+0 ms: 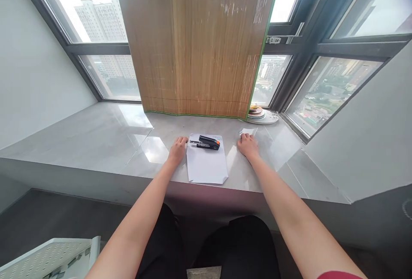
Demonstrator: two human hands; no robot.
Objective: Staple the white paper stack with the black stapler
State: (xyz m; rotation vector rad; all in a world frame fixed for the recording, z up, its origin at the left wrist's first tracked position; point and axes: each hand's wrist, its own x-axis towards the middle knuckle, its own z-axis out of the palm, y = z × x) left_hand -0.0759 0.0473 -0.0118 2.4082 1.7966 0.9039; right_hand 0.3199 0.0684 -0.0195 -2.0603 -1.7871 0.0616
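A small stack of white paper [207, 165] lies on the window sill between my hands, its near corners slightly curled. Across its upper part rests a black stapler [209, 141] with an orange spot at one end. A dark pen [201, 145] lies against the stapler. My left hand [178, 150] is closed loosely on the sill, just beside the paper's left edge. To the right of the paper, my right hand [247, 145] rests with curled fingers at the near edge of a small white slip [248, 131]. My fingers partly cover that slip.
A bamboo blind [199, 47] hangs in front of the window, down to the back of the sill [96, 141]. Several stacked plates [262, 116] stand at the back right. Below left is a white perforated basket [54, 255]. The sill's front edge runs beneath my wrists.
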